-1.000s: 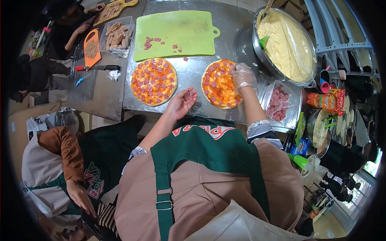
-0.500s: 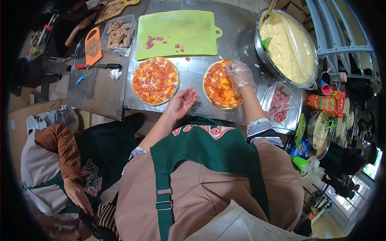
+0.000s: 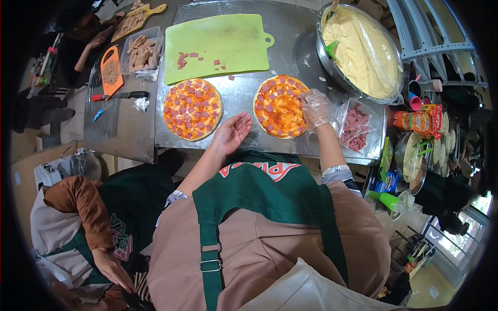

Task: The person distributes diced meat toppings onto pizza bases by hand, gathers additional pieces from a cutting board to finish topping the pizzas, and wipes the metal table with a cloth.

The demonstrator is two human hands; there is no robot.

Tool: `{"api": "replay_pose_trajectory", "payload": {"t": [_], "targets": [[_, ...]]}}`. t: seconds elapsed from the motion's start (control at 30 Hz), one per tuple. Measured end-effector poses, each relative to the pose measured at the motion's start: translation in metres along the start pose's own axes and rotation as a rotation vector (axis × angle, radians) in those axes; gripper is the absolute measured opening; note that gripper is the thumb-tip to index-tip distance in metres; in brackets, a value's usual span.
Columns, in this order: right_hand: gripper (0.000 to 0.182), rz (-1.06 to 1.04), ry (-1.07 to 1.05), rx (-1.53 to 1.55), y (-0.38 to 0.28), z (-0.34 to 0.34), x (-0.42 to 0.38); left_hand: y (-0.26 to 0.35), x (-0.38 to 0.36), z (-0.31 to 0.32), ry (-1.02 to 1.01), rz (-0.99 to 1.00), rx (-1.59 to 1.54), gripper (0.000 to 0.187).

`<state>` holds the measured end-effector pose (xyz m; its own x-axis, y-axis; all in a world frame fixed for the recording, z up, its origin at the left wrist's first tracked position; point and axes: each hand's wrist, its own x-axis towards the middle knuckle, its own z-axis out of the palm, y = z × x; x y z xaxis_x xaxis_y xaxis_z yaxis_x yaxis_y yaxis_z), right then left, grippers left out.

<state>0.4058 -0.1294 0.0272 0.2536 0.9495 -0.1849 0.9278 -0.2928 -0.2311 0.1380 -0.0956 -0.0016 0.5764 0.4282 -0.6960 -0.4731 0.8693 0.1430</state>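
Two round pizzas with red sauce lie side by side on the metal table. The left pizza (image 3: 192,110) is covered all over with pink meat squares. On the right pizza (image 3: 275,106), meat squares sit mostly around the upper and left parts, and the middle shows sauce. My right hand (image 3: 316,110), in a clear plastic glove, is at the right pizza's right edge with its fingers bent together; whatever they hold is hidden. Bare and palm up, my left hand (image 3: 233,133) rests between the pizzas near the table's front edge, fingers apart and holding nothing.
Diced meat fills a clear container (image 3: 356,127) right of my right hand. Behind are a green cutting board (image 3: 218,41) and a large bowl of dough (image 3: 363,52). A knife (image 3: 122,96) lies left. People are at the far left and lower left.
My right hand has moved from over the right pizza's upper middle to its right edge, uncovering more of the sauce. The whole view has shifted slightly. My left hand stays palm up.
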Motion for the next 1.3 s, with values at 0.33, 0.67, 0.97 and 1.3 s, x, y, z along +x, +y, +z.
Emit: {"api": "replay_pose_trajectory", "payload": {"t": [0.33, 0.67, 0.97, 1.3], "targets": [[0.036, -0.176, -0.045, -0.255, -0.043, 0.008, 0.002, -0.002, -0.004, 0.000, -0.011, -0.003, 0.003, 0.023], [0.035, -0.008, -0.109, -0.152, -0.033, -0.010, -0.004, -0.003, -0.009, -0.003, 0.026, 0.024, -0.003, 0.023], [0.030, 0.195, -0.136, -0.043, -0.019, -0.029, -0.009, -0.003, -0.007, -0.003, -0.002, 0.006, -0.016, 0.024], [0.029, 0.079, -0.110, -0.110, -0.027, -0.017, -0.014, 0.003, -0.004, 0.004, -0.123, -0.006, -0.086, 0.032]]}}
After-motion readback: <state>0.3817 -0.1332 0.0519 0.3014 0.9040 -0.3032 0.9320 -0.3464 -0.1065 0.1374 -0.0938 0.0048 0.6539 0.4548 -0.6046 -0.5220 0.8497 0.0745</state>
